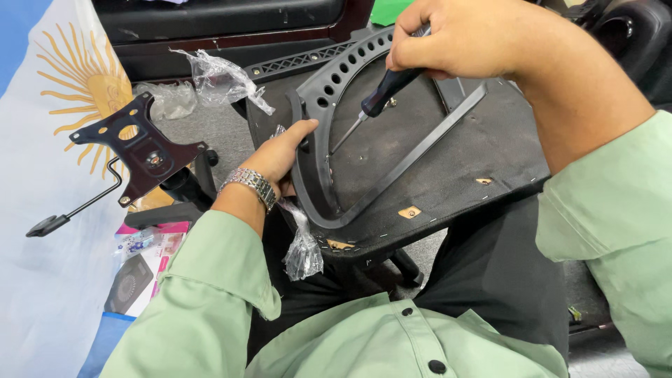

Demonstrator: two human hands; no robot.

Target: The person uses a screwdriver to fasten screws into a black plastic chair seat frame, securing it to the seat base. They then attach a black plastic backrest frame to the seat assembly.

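Note:
An upturned black chair seat (pixel 483 150) rests on my lap, its fabric underside facing up. A dark grey plastic armrest frame (pixel 316 175) with a row of holes lies against the seat's left edge. My left hand (pixel 280 157), with a metal watch on the wrist, grips that frame at its curved side. My right hand (pixel 458 35) holds a screwdriver (pixel 381 94) by its black handle. The shaft slants down-left, with its tip at the seat just inside the frame.
A black metal chair mechanism plate (pixel 140 150) with a lever (pixel 70 210) stands at the left on a chair base. Crumpled clear plastic wrap (pixel 217 80) lies behind it. A blue and white flag with a sun (pixel 56 91) covers the left. Small packages (pixel 143 269) sit on the floor.

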